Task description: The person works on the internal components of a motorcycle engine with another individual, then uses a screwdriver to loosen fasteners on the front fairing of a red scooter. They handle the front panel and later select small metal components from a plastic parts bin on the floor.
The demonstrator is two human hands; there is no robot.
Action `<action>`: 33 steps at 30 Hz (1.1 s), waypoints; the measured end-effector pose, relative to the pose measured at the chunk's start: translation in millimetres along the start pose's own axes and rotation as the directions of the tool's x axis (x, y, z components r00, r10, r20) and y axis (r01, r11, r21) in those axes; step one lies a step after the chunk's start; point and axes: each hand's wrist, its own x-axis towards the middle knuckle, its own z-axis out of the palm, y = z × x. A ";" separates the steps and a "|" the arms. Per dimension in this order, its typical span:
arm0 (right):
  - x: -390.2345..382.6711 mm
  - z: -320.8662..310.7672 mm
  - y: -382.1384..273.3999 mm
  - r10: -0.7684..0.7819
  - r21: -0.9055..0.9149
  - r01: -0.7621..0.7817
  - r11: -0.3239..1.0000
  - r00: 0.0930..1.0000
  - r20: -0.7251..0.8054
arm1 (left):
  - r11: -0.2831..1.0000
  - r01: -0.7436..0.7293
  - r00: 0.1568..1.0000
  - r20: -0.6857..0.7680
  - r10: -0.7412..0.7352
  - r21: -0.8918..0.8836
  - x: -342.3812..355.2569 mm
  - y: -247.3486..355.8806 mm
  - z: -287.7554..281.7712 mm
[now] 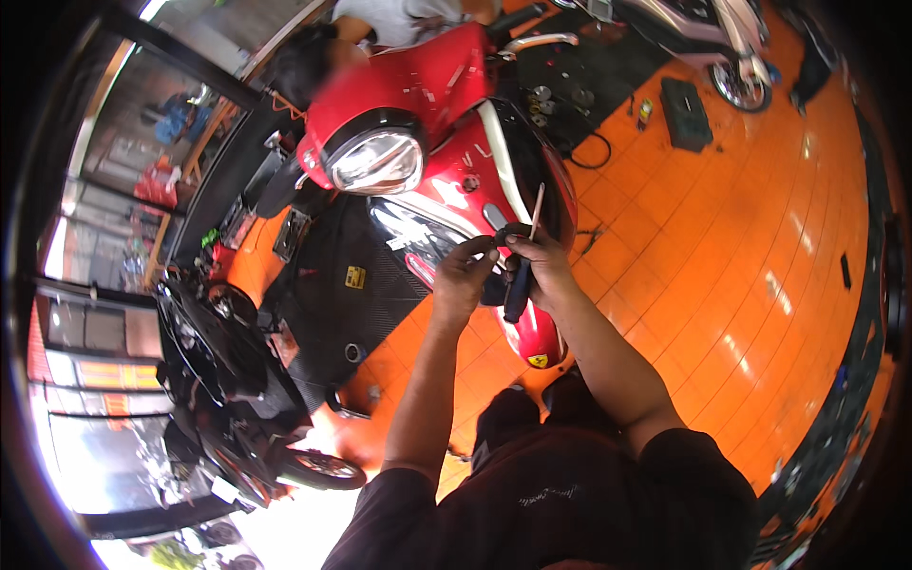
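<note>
- Here, near the middle of the frame, the left hand (465, 271) and the right hand (537, 261) are meeting above the front of a glossy red scooter with a cream stripe and a chrome-ringed round headlight (456, 123).
- The left hand is pinching a small curved piece of black plastic or rubber (508, 231) between thumb and fingertips, its fingers curled in around it.
- The right hand is gripping the other end of that same black piece, and it is also clenching a dark-handled tool (518, 285) whose handle is hanging down below the palm.
- A thin pale rod (537, 211) is sticking up and slightly to the right from between the right hand's fingers; whether it belongs to the tool cannot be told.
- The black piece is sitting just above both hands, in front of the scooter's dark front panel.
- Below the hands, the scooter's red front fender (537, 337) is pointing toward the lower centre of the frame.
- The scooter is standing on a floor of shiny orange tiles (722, 275), partly over a black ribbed rubber mat (332, 285).
- At the upper edge, another person in a light shirt (380, 19) is bending behind the handlebars.
- At the left, a black motorcycle (228, 380) is parked.
- In the upper right, a flat dark case (686, 114) is lying on the tiles.
</note>
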 end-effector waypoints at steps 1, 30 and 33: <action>2.7 6.1 7.3 0.035 -0.030 -0.035 0.999 0.999 0.000 | 1.000 -0.006 0.999 -0.035 0.005 -0.023 -2.7 -2.7 -7.6; 138.4 -8.6 -17.3 -0.141 -0.752 0.275 0.599 0.961 0.239 | 0.915 0.049 0.886 -0.440 0.145 0.400 95.9 -25.8 21.2; 141.6 -4.9 -27.2 -0.105 -0.774 0.265 0.575 0.962 0.252 | 0.862 0.085 0.861 -0.472 0.189 0.500 100.2 -21.5 25.4</action>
